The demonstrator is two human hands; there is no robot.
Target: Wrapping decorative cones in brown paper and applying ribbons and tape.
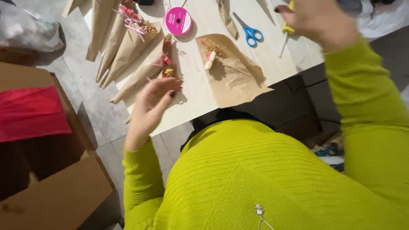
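My left hand [154, 100] hangs open over the near edge of the tabletop [200, 96], fingers loosely spread and holding nothing. Just beyond its fingertips lies the nearest paper cone [142, 76], brown kraft, tied with a pink bow, dried sprigs at its mouth; its long axis runs from that mouth, up by the ribbon spool [178, 20], down and leftward to a point past the tabletop's edge. More finished cones [119, 42] lie fanned beside it to the left. To the right of my left hand, near but apart, a flat kraft sheet [234, 79] carries a small white piece and a thin stem. My right hand [317, 19] is raised at the far right, closed around a yellow-handled tool [286, 36] whose pale shaft points down; it is well apart from the cone. Blue scissors [249, 30] lie between the two hands, farther back. A cardboard box [47, 162] with red tissue stands on the floor at left.
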